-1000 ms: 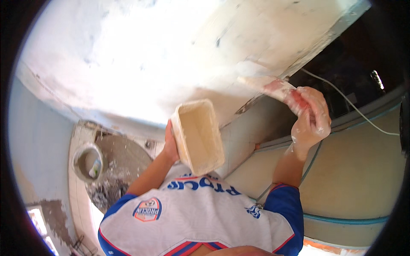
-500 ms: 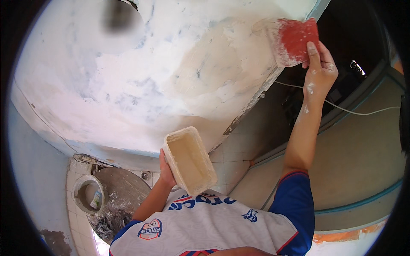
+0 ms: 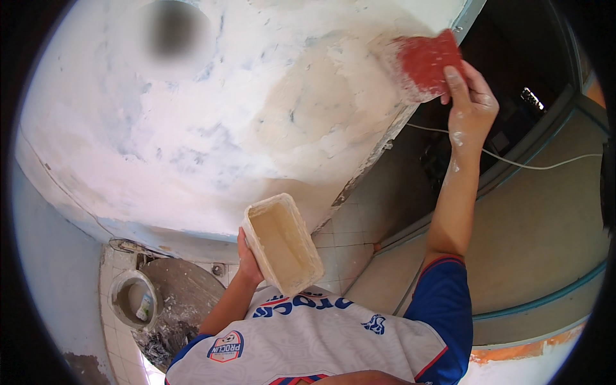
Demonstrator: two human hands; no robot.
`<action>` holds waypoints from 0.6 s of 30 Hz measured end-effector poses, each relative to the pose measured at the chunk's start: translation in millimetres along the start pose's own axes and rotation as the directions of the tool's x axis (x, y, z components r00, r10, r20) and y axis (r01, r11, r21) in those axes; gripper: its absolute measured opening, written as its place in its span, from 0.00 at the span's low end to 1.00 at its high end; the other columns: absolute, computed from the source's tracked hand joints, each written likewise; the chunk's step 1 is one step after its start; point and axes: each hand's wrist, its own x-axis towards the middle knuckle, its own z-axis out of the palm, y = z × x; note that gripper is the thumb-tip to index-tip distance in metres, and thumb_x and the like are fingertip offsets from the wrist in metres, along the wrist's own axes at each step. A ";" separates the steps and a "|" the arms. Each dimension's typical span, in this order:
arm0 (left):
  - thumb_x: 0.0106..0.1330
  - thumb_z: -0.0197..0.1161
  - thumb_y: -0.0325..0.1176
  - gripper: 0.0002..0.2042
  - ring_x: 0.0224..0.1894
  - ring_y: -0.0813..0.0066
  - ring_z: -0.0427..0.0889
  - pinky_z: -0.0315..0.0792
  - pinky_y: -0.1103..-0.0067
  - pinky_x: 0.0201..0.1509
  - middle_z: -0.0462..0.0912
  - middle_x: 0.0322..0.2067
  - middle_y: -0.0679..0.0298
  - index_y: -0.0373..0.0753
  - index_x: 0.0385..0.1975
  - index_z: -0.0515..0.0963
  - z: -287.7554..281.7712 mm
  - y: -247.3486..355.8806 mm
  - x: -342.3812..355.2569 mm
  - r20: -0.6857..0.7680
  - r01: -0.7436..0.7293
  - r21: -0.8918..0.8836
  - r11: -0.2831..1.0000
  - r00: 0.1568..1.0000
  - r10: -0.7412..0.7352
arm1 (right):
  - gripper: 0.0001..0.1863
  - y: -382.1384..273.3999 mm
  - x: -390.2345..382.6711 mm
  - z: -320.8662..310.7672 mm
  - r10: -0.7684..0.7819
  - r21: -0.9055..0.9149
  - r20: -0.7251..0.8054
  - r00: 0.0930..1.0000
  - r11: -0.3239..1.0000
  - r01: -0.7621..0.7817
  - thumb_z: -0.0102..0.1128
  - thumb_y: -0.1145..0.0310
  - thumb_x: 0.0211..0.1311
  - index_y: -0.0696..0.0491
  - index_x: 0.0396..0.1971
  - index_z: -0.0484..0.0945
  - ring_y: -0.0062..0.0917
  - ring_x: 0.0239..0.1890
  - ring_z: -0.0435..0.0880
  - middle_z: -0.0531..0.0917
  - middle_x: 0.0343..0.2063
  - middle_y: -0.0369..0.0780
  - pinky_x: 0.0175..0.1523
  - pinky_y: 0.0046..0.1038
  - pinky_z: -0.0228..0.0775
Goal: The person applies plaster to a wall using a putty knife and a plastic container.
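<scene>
My right hand (image 3: 471, 96) pinches a red, flexible putty spreader (image 3: 428, 63), thumb on its face. The spreader's putty-smeared edge lies against the wall (image 3: 212, 147) near its right-hand corner. White smears mark that hand and wrist. In front of my chest, my left hand (image 3: 249, 259) grips a pale rectangular tub (image 3: 283, 244) by its left side. The tub is tilted with its mouth toward me; putty coats its rim and inner walls. Damp beige putty patches show on the wall below and left of the spreader.
At lower left a round bucket (image 3: 133, 298) with a small container inside stands by a grey, splattered board (image 3: 183, 282). A white cable (image 3: 545, 168) runs across the dark doorway at right. Pale floor tiles (image 3: 343, 240) lie below the wall's edge.
My right hand has moved slightly left with the spreader, which stays against the wall near the corner. The tub in my left hand has barely shifted.
</scene>
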 end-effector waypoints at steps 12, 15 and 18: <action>0.68 0.31 0.74 0.44 0.66 0.55 0.72 0.67 0.59 0.70 0.71 0.66 0.55 0.45 0.71 0.64 3.2 -3.0 0.1 0.007 0.011 -0.012 1.000 1.000 -0.011 | 0.14 -3.1 22.7 -11.0 -0.066 -0.073 0.032 0.997 0.995 0.069 0.70 0.74 0.63 0.64 0.47 0.83 0.13 0.25 0.76 0.86 0.31 0.36 0.29 0.16 0.67; 0.68 0.31 0.75 0.44 0.66 0.55 0.72 0.67 0.59 0.70 0.72 0.66 0.55 0.45 0.71 0.64 2.5 -3.8 -0.7 -0.033 0.012 0.005 1.000 0.999 -0.012 | 0.14 -14.0 34.8 -12.4 -0.180 0.026 -0.189 0.965 0.982 0.188 0.70 0.73 0.64 0.63 0.47 0.83 0.13 0.24 0.77 0.86 0.31 0.36 0.29 0.16 0.67; 0.69 0.31 0.74 0.43 0.66 0.55 0.72 0.67 0.59 0.71 0.72 0.66 0.55 0.45 0.71 0.64 0.0 -4.0 -3.5 -0.034 -0.007 0.006 1.000 0.999 0.007 | 0.14 -6.4 21.3 -8.7 -0.100 0.017 -0.029 0.995 0.995 0.100 0.70 0.74 0.63 0.63 0.47 0.83 0.13 0.25 0.77 0.86 0.31 0.36 0.29 0.16 0.68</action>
